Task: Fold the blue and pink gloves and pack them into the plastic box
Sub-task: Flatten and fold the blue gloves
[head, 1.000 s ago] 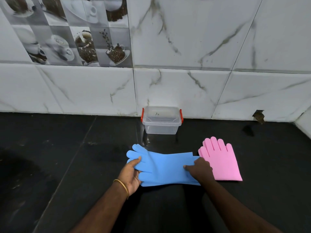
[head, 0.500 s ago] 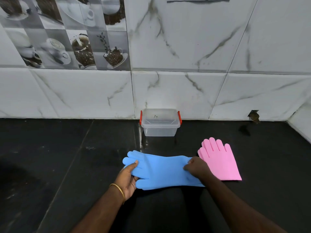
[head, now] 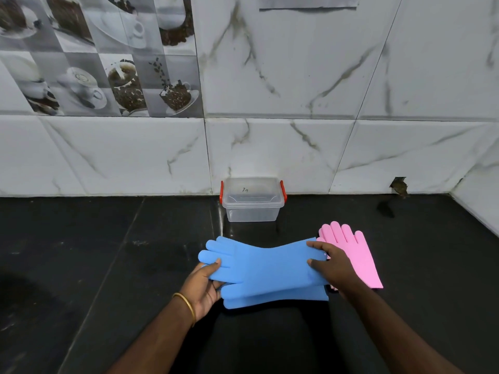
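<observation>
A blue glove (head: 266,271) is held just above the black counter (head: 108,265), fingers pointing left, and a second blue layer (head: 275,299) shows under it. My left hand (head: 204,286) pinches its finger end, thumb on top. My right hand (head: 333,268) grips its cuff end. The pink gloves (head: 356,255) lie flat to the right, fingers pointing away, partly hidden by my right hand. The clear plastic box (head: 252,202) with red latches stands lidded against the wall, behind the gloves.
A marble-tiled wall (head: 297,144) rises right behind the box, and another wall closes the counter at the far right (head: 480,201). Bare dark counter stretches to the left.
Both hands have raised the blue glove off the counter and stretched it between them. The camera has tilted up slightly. The pink gloves and box have not moved.
</observation>
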### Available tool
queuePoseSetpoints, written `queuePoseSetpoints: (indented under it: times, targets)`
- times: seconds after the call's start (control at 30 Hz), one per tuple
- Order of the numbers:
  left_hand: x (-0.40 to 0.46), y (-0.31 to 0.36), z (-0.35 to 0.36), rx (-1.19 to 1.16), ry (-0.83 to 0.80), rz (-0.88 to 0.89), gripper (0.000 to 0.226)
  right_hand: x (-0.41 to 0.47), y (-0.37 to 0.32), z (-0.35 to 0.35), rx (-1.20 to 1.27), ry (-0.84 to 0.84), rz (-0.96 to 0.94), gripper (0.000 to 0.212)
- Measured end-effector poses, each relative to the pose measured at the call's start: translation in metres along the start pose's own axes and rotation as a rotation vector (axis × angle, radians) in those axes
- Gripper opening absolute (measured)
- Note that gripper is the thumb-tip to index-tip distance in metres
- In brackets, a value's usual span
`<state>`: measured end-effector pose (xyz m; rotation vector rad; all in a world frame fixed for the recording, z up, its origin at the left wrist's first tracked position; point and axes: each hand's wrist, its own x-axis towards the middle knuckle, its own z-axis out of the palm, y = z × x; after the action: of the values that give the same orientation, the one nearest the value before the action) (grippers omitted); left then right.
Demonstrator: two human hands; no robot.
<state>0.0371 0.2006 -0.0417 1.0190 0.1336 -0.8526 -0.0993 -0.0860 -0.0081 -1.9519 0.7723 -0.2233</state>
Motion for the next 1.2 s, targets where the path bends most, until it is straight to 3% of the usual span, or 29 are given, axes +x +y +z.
queuePoseSetpoints:
  times: [0.3, 0.53, 0.63, 0.8, 1.0, 1.2]
  targets:
    - [0.009, 0.0, -0.013, 0.245, 0.3, -0.004, 0.024, -0.003, 0.035, 0.009, -0.286, -0.07, 0.117, 0.057]
    - [0.013, 0.009, -0.019, 0.831, 0.583, 0.228, 0.012, -0.006, 0.04, 0.009, -0.39, -0.029, 0.101, 0.072]
    - [0.014, 0.01, -0.019, 0.94, 0.607, 0.223, 0.018, -0.011, 0.039, 0.012, -0.484, 0.018, 0.096, 0.072]
    - [0.024, 0.015, -0.021, 0.893, 0.598, 0.066, 0.034, -0.021, 0.04, 0.017, -0.56, 0.05, 0.102, 0.07]
    - [0.03, 0.024, -0.018, 0.768, 0.516, -0.014, 0.016, -0.023, 0.041, 0.023, -0.472, 0.042, 0.169, 0.07]
    - [0.021, 0.044, -0.027, 0.658, 0.492, -0.071, 0.015, -0.025, 0.04, 0.043, -0.296, 0.049, 0.226, 0.073]
